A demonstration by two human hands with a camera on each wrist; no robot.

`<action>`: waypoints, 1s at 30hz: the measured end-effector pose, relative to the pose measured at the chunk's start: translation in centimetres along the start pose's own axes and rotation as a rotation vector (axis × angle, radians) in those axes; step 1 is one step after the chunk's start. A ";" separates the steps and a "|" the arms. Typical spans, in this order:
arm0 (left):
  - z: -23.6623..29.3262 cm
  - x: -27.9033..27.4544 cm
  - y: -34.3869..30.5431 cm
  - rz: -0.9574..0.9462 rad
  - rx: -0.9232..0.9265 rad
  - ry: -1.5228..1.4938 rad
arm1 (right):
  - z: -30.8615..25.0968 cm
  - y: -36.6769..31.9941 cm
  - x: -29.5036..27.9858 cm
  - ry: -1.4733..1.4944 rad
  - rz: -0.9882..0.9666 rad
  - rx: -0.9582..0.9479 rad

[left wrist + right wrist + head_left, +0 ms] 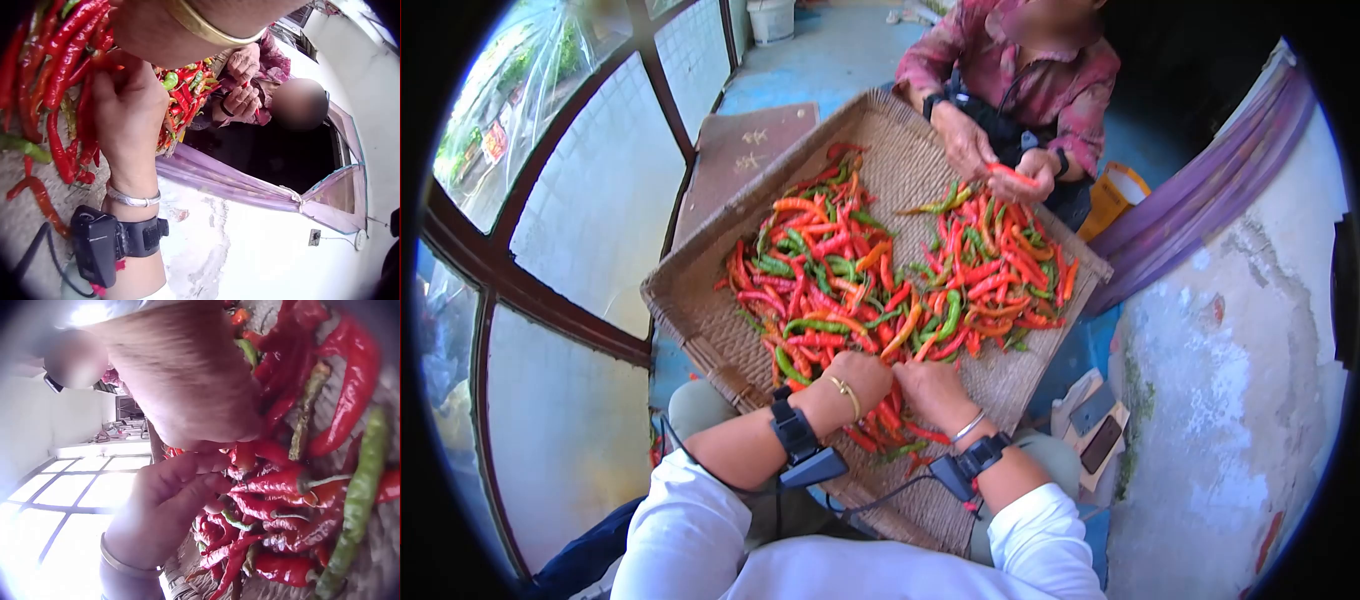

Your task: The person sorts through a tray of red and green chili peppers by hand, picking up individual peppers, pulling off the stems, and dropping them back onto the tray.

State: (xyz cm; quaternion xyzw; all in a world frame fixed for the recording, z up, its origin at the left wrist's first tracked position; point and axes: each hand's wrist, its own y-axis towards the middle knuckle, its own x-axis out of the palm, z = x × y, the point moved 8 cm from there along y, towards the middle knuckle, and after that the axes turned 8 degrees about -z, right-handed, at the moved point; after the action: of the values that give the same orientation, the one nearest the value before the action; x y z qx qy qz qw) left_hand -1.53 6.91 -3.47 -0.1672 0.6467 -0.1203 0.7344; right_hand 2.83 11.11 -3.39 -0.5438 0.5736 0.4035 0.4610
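Note:
A large heap of red, green and orange chili peppers (830, 265) fills much of a woven tray (700, 300) across my lap. My two hands are close together over the near side of the heap. My left hand (862, 380), with a gold bangle, has its fingertips pinched at a red chili pepper (269, 481). Beside it, my right hand (935, 388), wearing a silver bangle, has fingers curled around a red chili pepper; in the left wrist view its thumb (105, 87) rests among red peppers. The knuckles hide most of what it grips.
Across the tray a person in a pink patterned shirt (940, 50) holds a red chili pepper (1012, 175) in both hands. Two phones (1100, 445) lie on the right, by a peeling wall (1230, 400). Framed window panes (590, 200) stand at left, a purple curtain (1180, 220) at right.

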 end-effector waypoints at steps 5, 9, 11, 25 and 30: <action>-1.4 -2.9 -0.6 0.057 0.000 -0.219 | -0.3 -0.8 -4.6 0.131 0.219 -0.060; -0.8 -3.7 -0.6 0.326 0.309 -0.583 | 2.7 -1.6 -3.9 0.875 0.272 0.145; -0.4 -3.9 -0.7 0.316 0.315 -0.634 | 3.3 -1.8 -1.8 1.484 0.211 0.245; 0.2 -3.2 -0.7 0.171 0.124 -0.455 | 5.1 -2.8 1.1 2.029 0.190 0.523; -0.3 -1.5 -0.5 -0.008 0.042 -0.283 | 9.8 -2.3 -4.2 1.973 0.446 0.290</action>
State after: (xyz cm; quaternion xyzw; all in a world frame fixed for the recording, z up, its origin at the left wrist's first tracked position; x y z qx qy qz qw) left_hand -1.99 7.04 -1.92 -0.1697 0.5335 -0.1120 0.8210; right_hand 5.90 21.38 -1.68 -0.4534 0.8291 -0.2210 -0.2412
